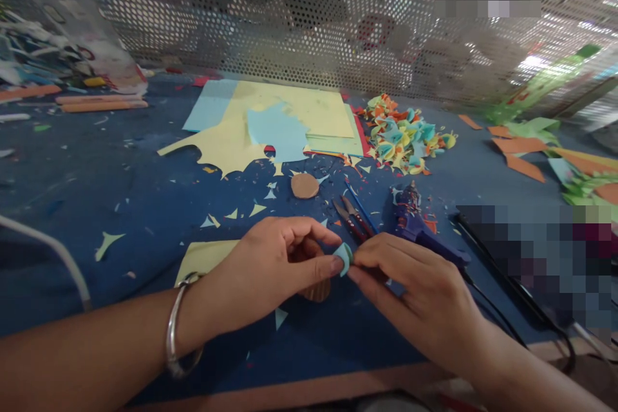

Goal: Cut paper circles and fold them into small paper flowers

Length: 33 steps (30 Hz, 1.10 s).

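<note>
Between my two hands is a small curled piece of light blue paper [344,259]. My left hand [284,257], with a silver bangle at the wrist, pinches its left side between thumb and fingers. From the right, my right hand [415,290] grips its other edge with thumb and forefinger. Below my left fingers a brown ridged piece [316,291], perhaps cardboard, is partly hidden. Just beyond the hands lie scissors [351,217] with dark red handles and a thin blue stick [361,206]. A purple glue gun [425,232] rests behind my right hand.
Cut yellow and blue paper sheets [290,96] lie against a perforated metal screen [241,26]. Beside them is a heap of curled paper pieces [398,135]. A round brown disc [304,186] sits among scraps. A clear bottle [91,32] stands far left; a dark device [506,277] lies right.
</note>
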Motion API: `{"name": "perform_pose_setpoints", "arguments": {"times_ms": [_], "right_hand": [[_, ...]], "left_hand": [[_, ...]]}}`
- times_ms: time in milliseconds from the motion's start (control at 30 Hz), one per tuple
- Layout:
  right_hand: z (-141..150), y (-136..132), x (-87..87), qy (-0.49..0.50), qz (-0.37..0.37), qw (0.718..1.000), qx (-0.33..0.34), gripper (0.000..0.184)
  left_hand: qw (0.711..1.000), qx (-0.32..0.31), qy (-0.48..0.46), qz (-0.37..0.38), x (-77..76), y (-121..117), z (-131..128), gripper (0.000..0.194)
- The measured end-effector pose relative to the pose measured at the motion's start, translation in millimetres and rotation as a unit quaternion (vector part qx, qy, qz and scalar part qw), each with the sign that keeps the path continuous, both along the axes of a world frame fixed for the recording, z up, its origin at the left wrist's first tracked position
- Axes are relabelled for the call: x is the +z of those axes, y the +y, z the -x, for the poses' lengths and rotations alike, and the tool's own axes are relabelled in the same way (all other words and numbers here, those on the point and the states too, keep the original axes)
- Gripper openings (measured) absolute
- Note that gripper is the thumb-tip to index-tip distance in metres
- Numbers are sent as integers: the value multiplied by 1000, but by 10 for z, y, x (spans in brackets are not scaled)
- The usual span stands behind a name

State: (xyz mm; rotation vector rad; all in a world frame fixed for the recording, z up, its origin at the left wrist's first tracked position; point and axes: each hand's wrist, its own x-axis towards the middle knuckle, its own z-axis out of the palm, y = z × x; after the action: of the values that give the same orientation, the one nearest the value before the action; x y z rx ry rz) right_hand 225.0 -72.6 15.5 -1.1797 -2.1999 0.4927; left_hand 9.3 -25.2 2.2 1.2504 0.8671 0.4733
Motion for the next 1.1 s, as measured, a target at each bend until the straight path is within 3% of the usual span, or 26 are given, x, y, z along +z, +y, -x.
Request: {"name": "perform_pose_setpoints", "arguments": {"times_ms": [400,567,700,833,1100], "right_hand": [[-2,-4,51,25,26,999,3,10],[-45,10,44,2,-16,999,-45,13],[-96,24,20,-17,-7,997,-72,14],[-104,39,-1,-34,10,997,-69,14],[-77,55,-22,-41,10,998,-47,14]], "left_hand": [[995,7,45,-91,65,-30,-15,19],[984,97,33,-144,33,54,-10,19],[985,124,11,-122,-11,144,24,20],[985,120,33,-121,47,140,42,16],[960,91,120,-235,124,45,52,16]]}}
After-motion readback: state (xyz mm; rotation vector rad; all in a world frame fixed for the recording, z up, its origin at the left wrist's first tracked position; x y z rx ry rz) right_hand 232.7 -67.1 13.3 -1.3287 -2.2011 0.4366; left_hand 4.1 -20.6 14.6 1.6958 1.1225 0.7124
